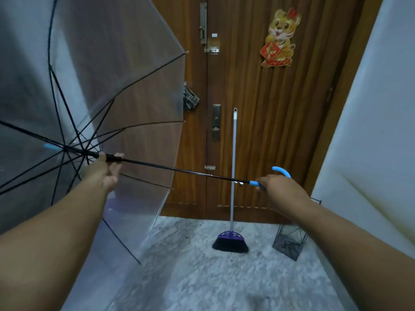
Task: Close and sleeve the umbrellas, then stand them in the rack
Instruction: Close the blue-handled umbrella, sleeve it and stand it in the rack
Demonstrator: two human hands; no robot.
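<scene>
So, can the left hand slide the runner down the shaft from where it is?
Probably yes. The left hand already holds the runner, and the bare shaft runs clear to the right hand on the blue handle.

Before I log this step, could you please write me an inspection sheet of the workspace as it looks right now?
Surface: grey speckled floor, bare in the foreground.
Job's things: clear umbrella open, held sideways with its canopy to the left; wire rack stands on the floor at right, no umbrella in it; no sleeve seen.
Clutter: broom upright against the door; a folded checked item hangs behind the canopy edge.
Hands: left hand grips the shaft at the runner; right hand holds the blue hooked handle.
Cables: nothing seen.
Surroundings: wooden door with bolt and lock plate, tiger decoration, pale wall on the right.
</scene>
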